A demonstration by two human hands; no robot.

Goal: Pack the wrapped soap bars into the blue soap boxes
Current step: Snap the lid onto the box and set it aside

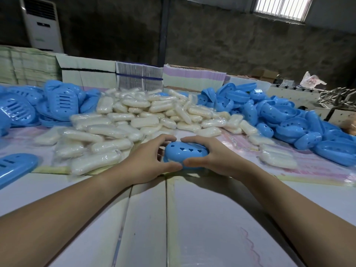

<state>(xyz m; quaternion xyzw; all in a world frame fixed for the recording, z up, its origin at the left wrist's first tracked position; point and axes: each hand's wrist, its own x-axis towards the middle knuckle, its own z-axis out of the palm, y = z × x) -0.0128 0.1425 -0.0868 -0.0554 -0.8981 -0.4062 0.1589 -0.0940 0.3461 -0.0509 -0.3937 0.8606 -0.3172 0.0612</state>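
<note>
Both hands, left [148,162] and right [210,157], gripped box [185,153] between them, apparently pressing lid shut; next, probably set it aside.

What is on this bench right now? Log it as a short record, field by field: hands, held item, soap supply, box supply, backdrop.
left hand: grips the blue soap box from its left side
right hand: grips the same box from its right side
blue soap box: closed, heart-shaped holes on top, low over the table
wrapped soap bars: large loose heap behind the hands
slotted blue parts: heaped at far left
heart-holed blue parts: heaped at right
stacked cartons: along the back edge
</note>
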